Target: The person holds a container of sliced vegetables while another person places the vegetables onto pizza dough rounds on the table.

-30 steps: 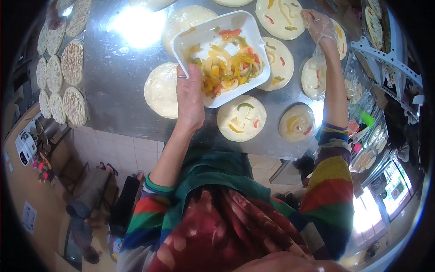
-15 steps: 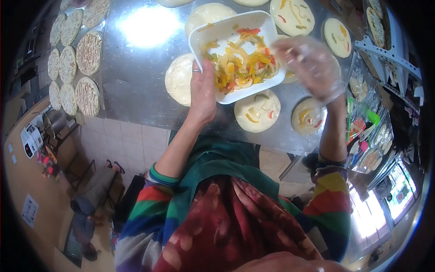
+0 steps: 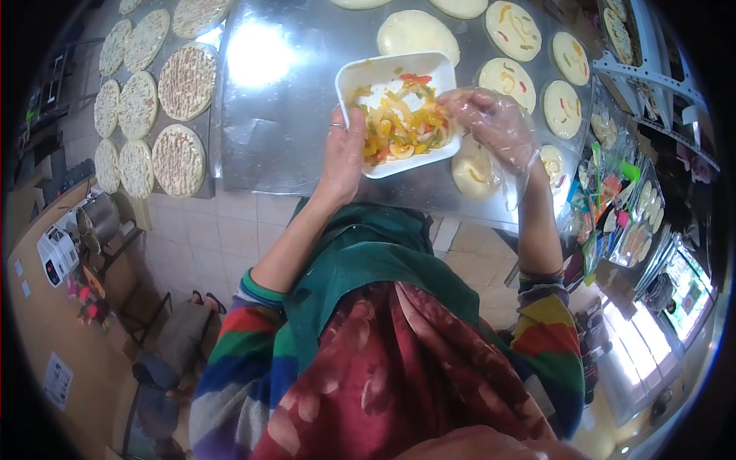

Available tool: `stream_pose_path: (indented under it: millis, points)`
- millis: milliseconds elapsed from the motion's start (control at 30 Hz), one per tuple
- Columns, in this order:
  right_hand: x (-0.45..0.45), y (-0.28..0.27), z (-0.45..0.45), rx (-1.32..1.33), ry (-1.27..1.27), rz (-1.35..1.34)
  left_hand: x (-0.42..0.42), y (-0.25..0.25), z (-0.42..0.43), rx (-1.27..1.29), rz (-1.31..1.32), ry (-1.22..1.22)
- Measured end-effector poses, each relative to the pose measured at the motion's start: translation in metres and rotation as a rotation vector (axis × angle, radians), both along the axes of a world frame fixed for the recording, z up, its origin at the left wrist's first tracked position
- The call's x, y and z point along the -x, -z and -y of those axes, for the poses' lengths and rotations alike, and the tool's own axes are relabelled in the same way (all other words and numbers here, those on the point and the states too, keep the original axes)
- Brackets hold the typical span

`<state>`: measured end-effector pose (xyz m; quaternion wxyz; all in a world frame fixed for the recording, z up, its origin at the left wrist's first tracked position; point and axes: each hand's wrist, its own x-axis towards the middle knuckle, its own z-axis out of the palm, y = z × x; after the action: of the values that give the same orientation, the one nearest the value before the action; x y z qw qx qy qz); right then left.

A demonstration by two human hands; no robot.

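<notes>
My left hand (image 3: 343,159) grips the left side of a white tray (image 3: 366,75), with a ring on one finger. Inside the tray lie cooked strips of yellow, red and green pepper (image 3: 399,126). At the tray's right edge is my right hand (image 3: 494,126), in a clear plastic glove, its fingertips drawn together over the peppers; what they hold, if anything, is too small to make out. Partly under that glove sits a round of dough (image 3: 473,175) with a pepper strip on top. Another topped round (image 3: 507,83) lies just above it, and a plain round (image 3: 418,38) is behind the tray.
The metal table (image 3: 268,146) carries more topped rounds on the right. Several textured flat rounds (image 3: 179,159) lie at the left. A metal rack (image 3: 652,88) and plastic-wrapped goods (image 3: 636,238) stand right. A person (image 3: 172,345) is at lower left, beyond the table.
My right hand has come from the far right rounds back to the tray's right edge. The view has shifted, so the table's contents appear further right, and the left rounds show more fully.
</notes>
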<state>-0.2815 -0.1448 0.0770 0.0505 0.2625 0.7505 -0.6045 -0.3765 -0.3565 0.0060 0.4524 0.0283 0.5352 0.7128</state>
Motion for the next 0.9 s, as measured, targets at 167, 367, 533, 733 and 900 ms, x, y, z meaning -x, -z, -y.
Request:
stream_pose_path:
  millis: [167,367,533,733,900]
  points:
    - [-0.003,0.025,0.023,0.353,0.197,0.042,0.031,0.01,0.064,0.112,0.018,-0.039]
    - [0.008,0.069,0.056,-0.159,0.027,0.39,0.06,0.013,0.125,0.15,-0.024,-0.103]
    - [0.009,0.117,0.082,-0.699,-0.005,0.35,0.07,0.006,0.144,0.118,-0.013,-0.138]
    - [0.042,0.034,0.118,-0.598,0.15,0.113,0.072,0.0,0.147,0.048,-0.017,-0.097]
    - [0.057,0.025,0.169,-0.687,-0.098,-0.029,0.065,-0.005,0.141,0.025,-0.119,-0.023]
